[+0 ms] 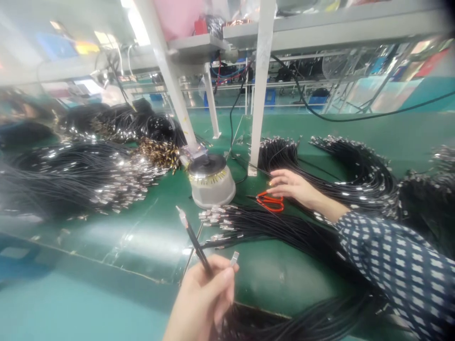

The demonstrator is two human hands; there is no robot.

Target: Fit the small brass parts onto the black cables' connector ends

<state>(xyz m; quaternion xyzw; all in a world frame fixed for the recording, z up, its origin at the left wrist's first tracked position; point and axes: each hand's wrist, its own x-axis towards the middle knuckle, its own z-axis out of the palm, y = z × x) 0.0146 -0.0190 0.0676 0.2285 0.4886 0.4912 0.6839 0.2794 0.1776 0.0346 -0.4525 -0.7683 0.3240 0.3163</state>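
left hand [208, 296]: gripping black cables [196, 242], metal plug [234, 258] by thumb; right hand [296, 187]: fingers parted, beside red-handled scissors [263, 202]; cable bundle [273, 224]: between hands

Single head-worn cam faced forward and down over green bench [277, 279], near left hand [206, 296] at 6 o'clock, right hand [293, 186] farther off at 3 o'clock.

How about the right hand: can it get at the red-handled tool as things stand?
Probably yes: the right hand is right beside the red-handled tool, and nothing visible blocks the way between them.
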